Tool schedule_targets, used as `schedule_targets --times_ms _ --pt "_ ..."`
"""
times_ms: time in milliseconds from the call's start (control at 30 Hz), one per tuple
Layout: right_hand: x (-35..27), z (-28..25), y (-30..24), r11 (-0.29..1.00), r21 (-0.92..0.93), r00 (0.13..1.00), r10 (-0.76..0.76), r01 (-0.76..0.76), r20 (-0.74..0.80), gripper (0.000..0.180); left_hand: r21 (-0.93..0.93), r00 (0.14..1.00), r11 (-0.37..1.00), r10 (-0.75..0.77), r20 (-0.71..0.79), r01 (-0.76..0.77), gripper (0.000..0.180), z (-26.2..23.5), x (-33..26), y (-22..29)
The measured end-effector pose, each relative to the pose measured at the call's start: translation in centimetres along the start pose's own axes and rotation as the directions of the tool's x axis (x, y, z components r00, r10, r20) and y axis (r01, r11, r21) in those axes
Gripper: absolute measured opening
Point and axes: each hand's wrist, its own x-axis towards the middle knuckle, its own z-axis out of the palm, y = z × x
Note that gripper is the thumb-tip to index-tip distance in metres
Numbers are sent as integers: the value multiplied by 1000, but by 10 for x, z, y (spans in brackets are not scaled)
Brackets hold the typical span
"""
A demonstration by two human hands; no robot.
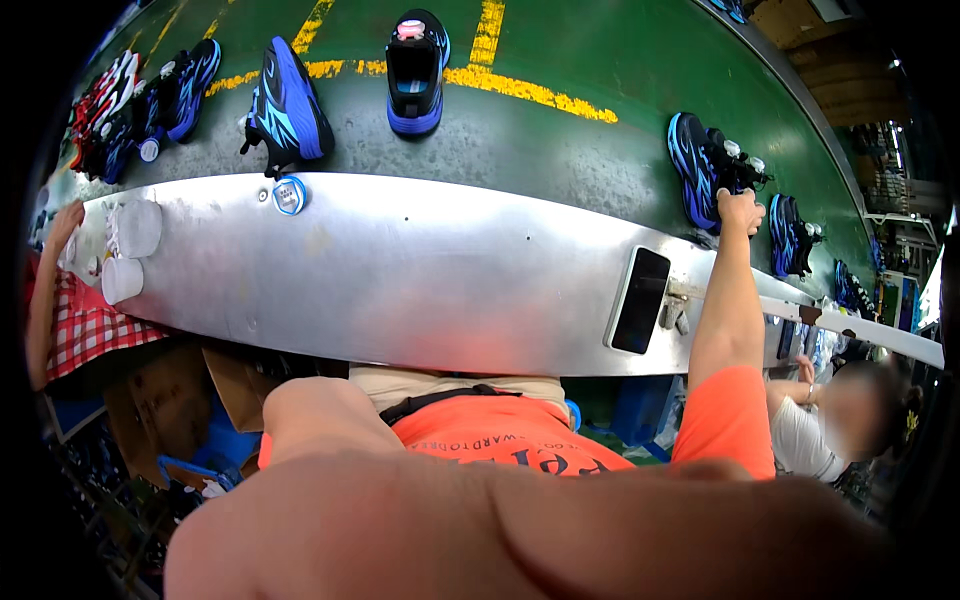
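Head view: the right hand (pixel 741 208) is stretched far out to the green moving belt (pixel 560 130). Its fingers are curled around the heel end of a blue and black sports shoe (pixel 692 168), which lies on the belt at the far right, just past the edge of the long shiny metal table (pixel 400 270). The left hand does not show. Only a bare arm fills the bottom of the picture, so I cannot tell if that hand is spread or closed.

A flat black phone (pixel 639 300) lies on the metal table, near the right arm. Two white plastic cups (pixel 130 250) lie on their sides at the left end of the table. A small round blue and white lid (pixel 288 195) sits at the far edge of the table.

More shoes sit on the belt. A dark shoe with a bright blue sole (pixel 290 105) is tipped on its side. A black and blue shoe with a pink top piece (pixel 416 70) stands upright beside yellow painted lines (pixel 520 90). A bunch of red, white and blue shoes (pixel 140 100) sits far left. More blue shoes (pixel 792 235) go along the right.

Another person's hand (pixel 68 222) with a red checked sleeve (pixel 85 325) touches the left end of the table. A second person in a white shirt (pixel 800 440) is at the lower right.
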Motion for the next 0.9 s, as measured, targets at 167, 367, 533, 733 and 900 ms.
schedule_targets --times_ms 167,367,533,733,900 --pt "15 5 1 998 -32 987 -55 61 153 66 9 1000 1000 -7 -2 7 30 -3 4 -5" --pt "9 -4 -3 986 -83 978 -130 145 161 52 6 1000 1000 2 11 -2 29 -4 8 -10" --pt "5 -15 -7 975 -134 967 -146 176 209 43 6 999 1000 24 45 -25 28 5 15 -14" --pt "8 -16 -4 901 45 878 -431 432 205 43 70 990 994 74 124 -83 27 26 23 -22" --pt "-64 -51 -15 709 247 715 -694 661 80 41 126 974 978 142 174 -165 27 43 25 -30"
